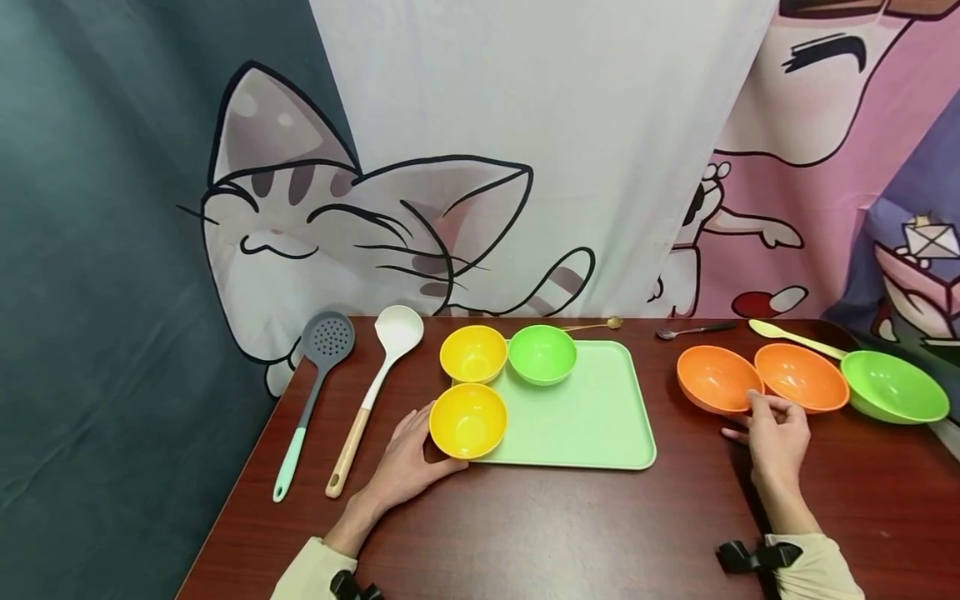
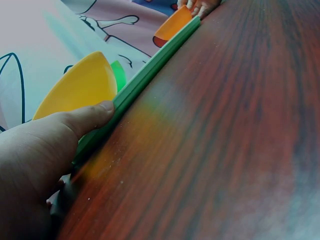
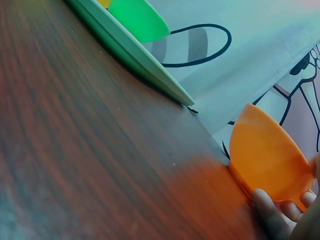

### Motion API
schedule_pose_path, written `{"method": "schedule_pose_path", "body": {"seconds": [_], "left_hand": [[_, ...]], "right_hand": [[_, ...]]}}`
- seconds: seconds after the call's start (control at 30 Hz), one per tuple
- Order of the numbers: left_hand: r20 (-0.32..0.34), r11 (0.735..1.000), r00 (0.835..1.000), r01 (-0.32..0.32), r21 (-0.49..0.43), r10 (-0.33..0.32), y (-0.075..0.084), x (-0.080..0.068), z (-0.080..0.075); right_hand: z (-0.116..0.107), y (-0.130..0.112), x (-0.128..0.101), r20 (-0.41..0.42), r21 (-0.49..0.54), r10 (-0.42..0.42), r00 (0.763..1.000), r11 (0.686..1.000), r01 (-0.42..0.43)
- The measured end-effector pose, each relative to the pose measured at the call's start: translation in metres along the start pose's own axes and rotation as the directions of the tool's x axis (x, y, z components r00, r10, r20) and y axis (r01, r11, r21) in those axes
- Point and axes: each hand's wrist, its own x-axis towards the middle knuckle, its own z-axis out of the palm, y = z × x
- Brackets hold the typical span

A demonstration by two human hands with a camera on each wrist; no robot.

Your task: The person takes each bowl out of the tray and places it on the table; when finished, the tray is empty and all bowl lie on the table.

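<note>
The yellow bowl [image 1: 468, 420] sits on the tray's [image 1: 592, 417] near-left corner, overhanging; a careless nudge could tip it off. My left hand [image 1: 408, 454] cups it, fingers loosely curved. My right hand [image 1: 776, 433] pinches the orange bowl's [image 1: 717, 379] near rim, and that bowl already tilts.

Grey slotted ladle [image 1: 318, 373] and white ladle [image 1: 381, 367] lie side by side at table's left. Cat curtain [image 1: 360, 225] hangs behind table [image 1: 570, 525].
</note>
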Motion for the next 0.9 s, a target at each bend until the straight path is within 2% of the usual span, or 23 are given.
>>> {"method": "schedule_pose_path", "body": {"seconds": [0.23,0.57,0.73,0.9], "left_hand": [[0.008,1.000,1.000,0.004,0.001,-0.004,0.000,0.000,0.001],[0.004,1.000,1.000,-0.007,0.005,0.007,0.003,0.002,0.002],[0.000,1.000,1.000,-0.008,0.003,0.008,0.004,0.001,0.001],[-0.002,1.000,1.000,0.000,0.003,0.000,0.004,-0.001,0.000]], "right_hand": [[-0.002,0.001,0.001,-0.012,-0.046,0.009,1.000,0.999,-0.009],[-0.007,-0.001,-0.002,-0.016,-0.015,-0.005,1.000,1.000,0.005],[-0.011,0.000,-0.008,-0.037,0.004,-0.043,0.998,0.999,0.043],[-0.015,0.000,-0.018,-0.076,0.016,-0.128,0.989,0.991,0.130]]}}
